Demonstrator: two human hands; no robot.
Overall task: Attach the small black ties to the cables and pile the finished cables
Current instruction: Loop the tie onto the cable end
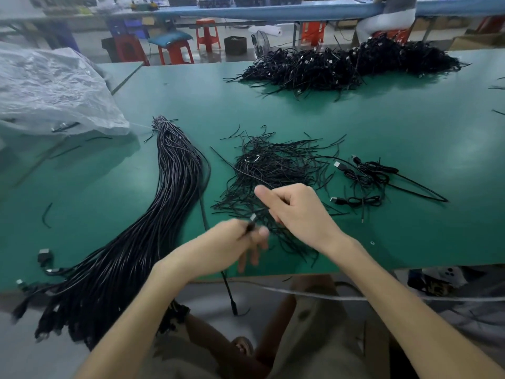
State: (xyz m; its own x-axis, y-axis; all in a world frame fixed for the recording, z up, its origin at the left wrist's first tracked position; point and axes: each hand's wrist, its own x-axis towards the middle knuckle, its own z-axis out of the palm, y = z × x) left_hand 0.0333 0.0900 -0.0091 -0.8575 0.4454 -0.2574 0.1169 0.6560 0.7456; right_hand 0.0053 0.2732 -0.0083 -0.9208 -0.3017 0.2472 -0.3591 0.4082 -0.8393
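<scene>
Left hand [246, 239] grips one cable [231, 300] by its plug end at the tabletop's [410, 132] near edge. Right hand [297, 212] curls on apparently the same cable, directly above the loose ties [273, 165], evidently for short reach. Finished pile [355, 64] occupies the far edge.

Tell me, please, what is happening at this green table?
A person is working with cables. The left hand grips one black cable near its plug. The right hand, fingers curled, is over the loose black ties; what it holds is unclear. A long bundle lies on the left, and a big pile sits at the far side.
</scene>
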